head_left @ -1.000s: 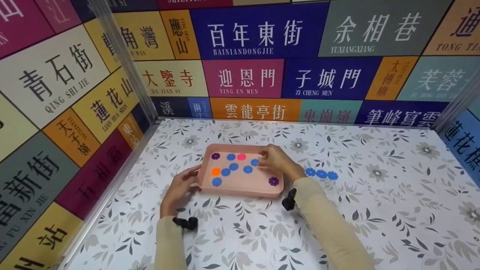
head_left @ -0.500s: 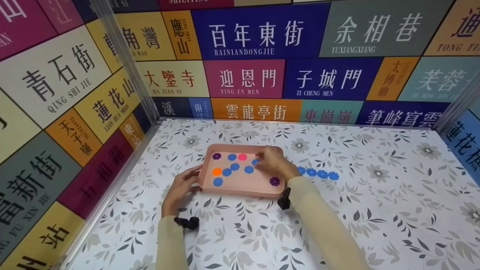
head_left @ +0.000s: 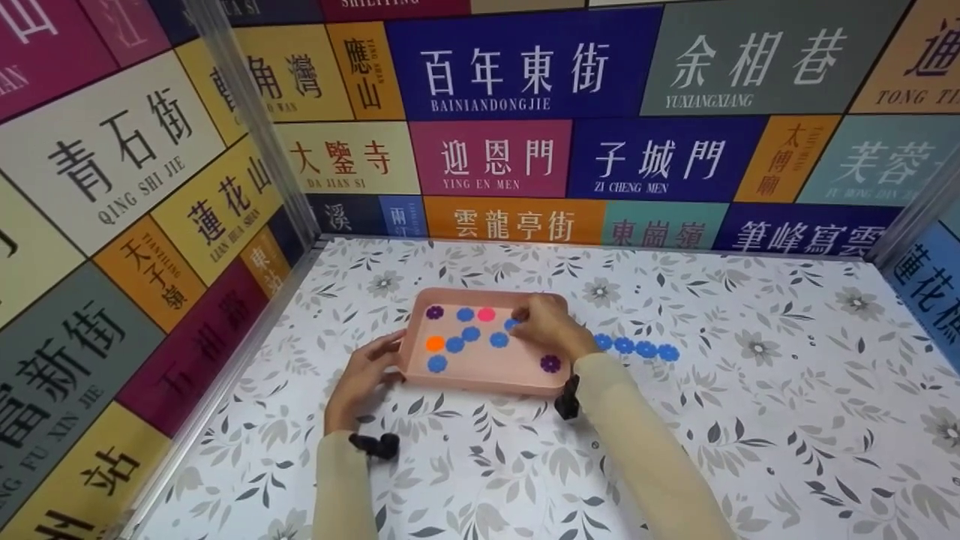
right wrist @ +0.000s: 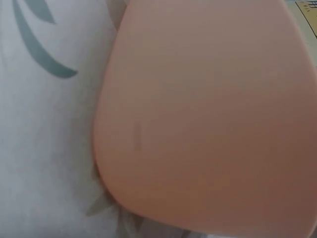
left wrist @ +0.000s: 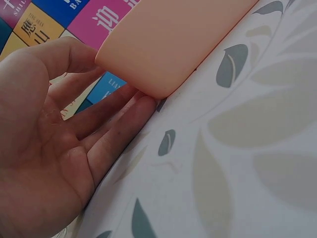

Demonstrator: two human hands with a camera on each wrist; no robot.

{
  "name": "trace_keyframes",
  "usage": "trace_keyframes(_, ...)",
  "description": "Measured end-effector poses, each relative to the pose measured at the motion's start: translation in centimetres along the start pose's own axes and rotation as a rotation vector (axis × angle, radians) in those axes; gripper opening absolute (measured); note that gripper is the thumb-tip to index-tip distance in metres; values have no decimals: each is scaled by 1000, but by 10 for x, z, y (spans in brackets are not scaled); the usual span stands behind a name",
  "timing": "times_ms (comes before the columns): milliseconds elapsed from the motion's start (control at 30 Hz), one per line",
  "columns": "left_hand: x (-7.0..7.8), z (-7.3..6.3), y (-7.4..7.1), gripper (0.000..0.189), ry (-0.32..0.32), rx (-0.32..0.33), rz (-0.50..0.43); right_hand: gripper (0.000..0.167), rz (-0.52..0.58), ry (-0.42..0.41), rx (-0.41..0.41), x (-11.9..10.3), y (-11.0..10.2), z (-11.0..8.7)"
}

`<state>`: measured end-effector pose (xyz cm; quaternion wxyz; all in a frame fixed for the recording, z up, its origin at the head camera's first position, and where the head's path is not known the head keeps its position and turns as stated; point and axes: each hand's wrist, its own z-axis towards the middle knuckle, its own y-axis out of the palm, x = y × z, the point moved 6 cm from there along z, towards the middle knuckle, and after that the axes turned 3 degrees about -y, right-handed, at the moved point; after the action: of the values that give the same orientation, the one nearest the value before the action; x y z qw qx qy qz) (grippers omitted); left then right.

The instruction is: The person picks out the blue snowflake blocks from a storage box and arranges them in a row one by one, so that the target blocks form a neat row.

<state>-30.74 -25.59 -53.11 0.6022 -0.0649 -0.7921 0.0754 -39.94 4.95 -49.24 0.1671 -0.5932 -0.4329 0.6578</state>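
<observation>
Resting on a table surface (head_left: 780,427) printed with grey leaves and flowers, a shallow, smooth pink rectangular tray (head_left: 480,386) with rounded corners is held at its left end by the bent fingers of the left hand (head_left: 364,367). Inside it, ten small flat pieces are seen: six blue scalloped discs (head_left: 470,334), two dark purple flower-shaped discs (head_left: 550,364), one bright pink disc (head_left: 487,314) and one bright orange disc (head_left: 436,343). The purple pair is set at the far left and near right corners; the pink one is placed near the far wall, the orange one towards the left end. One blue disc is partly covered by the bent fingertips of the right hand (head_left: 553,324); whether it is pinched cannot be told. Outside, four more blue discs (head_left: 646,349) are lined up to the tray's right, the first partly hidden by the forearm.
</observation>
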Motion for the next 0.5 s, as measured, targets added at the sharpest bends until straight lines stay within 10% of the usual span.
trace_keyframes(500, 3, -3, 0, 48, 25, 8, -30, 23, -124, -65, 39, -2, 0, 3)
